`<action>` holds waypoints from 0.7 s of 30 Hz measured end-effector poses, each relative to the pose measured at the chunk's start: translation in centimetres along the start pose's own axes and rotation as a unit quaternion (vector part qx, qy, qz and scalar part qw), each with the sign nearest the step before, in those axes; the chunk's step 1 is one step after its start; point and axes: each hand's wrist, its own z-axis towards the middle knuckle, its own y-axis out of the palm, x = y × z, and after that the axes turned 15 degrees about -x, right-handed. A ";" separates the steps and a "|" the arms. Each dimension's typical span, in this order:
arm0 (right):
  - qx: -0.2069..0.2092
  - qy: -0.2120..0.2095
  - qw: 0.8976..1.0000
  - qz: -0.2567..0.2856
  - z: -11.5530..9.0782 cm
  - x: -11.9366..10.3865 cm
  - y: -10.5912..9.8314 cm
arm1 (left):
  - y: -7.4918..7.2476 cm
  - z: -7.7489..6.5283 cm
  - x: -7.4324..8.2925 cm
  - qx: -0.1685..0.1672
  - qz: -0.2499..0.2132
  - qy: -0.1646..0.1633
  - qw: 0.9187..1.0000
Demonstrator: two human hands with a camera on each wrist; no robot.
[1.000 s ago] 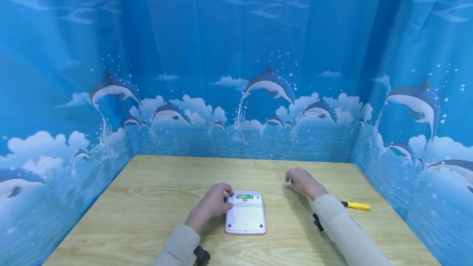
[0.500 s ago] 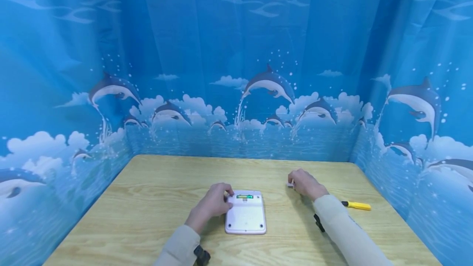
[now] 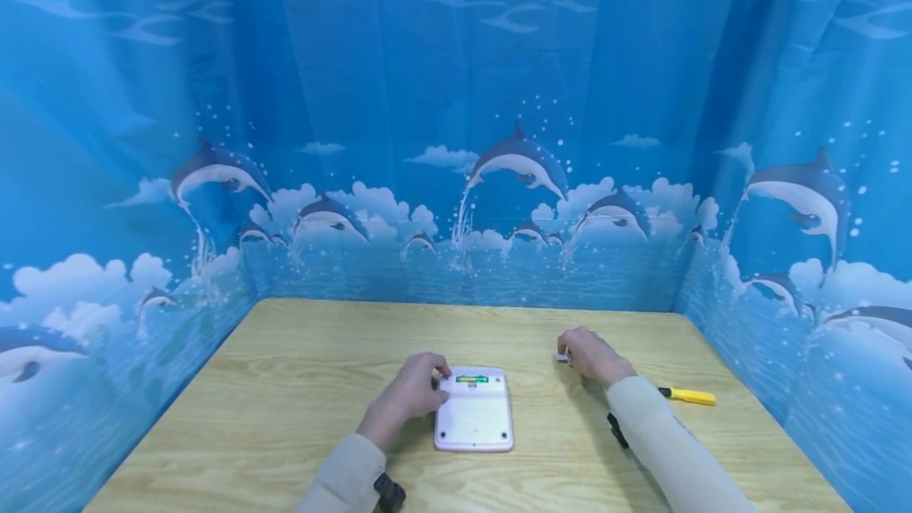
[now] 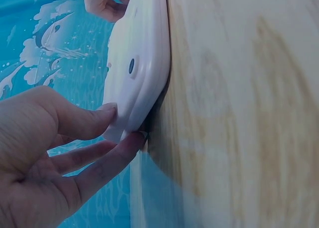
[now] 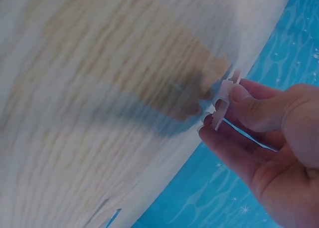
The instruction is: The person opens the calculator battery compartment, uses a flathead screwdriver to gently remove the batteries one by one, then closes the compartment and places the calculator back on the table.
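Observation:
A white device that looks like a calculator (image 3: 473, 422) lies back side up on the table, its small dark feet showing. Its battery slot is uncovered, and a green and yellow battery (image 3: 472, 380) sits inside. My left hand (image 3: 409, 390) pinches the device's far left corner, with the thumb (image 4: 94, 120) on top and a fingertip at the lower edge. Off to the right, my right hand (image 3: 587, 355) holds a small white battery cover (image 5: 222, 101) between thumb and fingers, close above the tabletop. The fingers partly hide the cover.
A yellow tool with a black end (image 3: 689, 397) lies beyond the right forearm. The wooden table (image 3: 299, 386) is bordered at the back and sides by a blue dolphin curtain (image 3: 427, 101).
My right hand has shifted slightly to the right, and the battery cover has turned a little in its fingers. The left hand and the calculator have stayed in place.

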 end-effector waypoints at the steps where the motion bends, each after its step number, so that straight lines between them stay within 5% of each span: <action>1: 0.001 -0.001 1.000 0.002 0.0 0.0 0.0 | 0.0 0.0 0.0 0.000 0.000 0.001 1.000; 21: 0.000 0.000 1.000 0.004 -0.2 0.1 0.2 | 0.0 -0.1 0.0 0.001 -0.003 0.002 1.000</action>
